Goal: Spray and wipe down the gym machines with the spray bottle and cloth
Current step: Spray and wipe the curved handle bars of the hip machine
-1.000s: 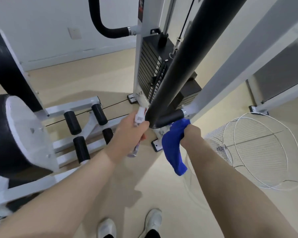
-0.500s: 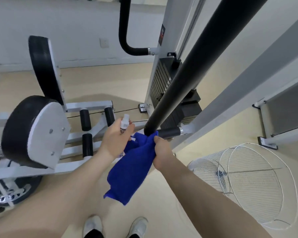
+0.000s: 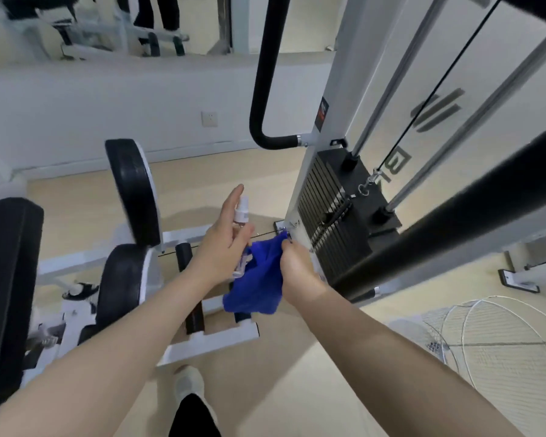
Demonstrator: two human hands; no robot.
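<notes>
Left hand [image 3: 223, 244] grips a small spray bottle [image 3: 241, 212]; index finger raised straight beside the white nozzle, the other fingers wrapped round the body. Bottle body mostly hidden behind palm and fingers; a clear plastic lower part shows just below the hand, blurred.

Right hand [image 3: 298, 272] pinches a blue cloth [image 3: 256, 283] at its upper corner, fingers curled in. Cloth is soft, napped, crumpled, hanging in a loose bunch between the two hands and touching the bottle's lower end. Fingertips lie on the far side of the hand, hard to make out.

Just beyond the right hand: white steel upright [image 3: 320, 159] of the weight machine, with a stack of flat black weight plates [image 3: 331, 216] to its right, two shiny guide rods and a thin black cable rising out of frame. A thick black padded bar [image 3: 454, 228] runs diagonally past the right hand, upper end cut off. A curved black foam-covered handle [image 3: 260, 89] above both hands joins the upright.

Left of the left hand: black cushioned pads [image 3: 133, 190] on a white frame, edges blurred. Right of the right forearm, a white wire mesh basket [image 3: 498, 345], partly cut off. Pale smooth floor [image 3: 76, 200].
</notes>
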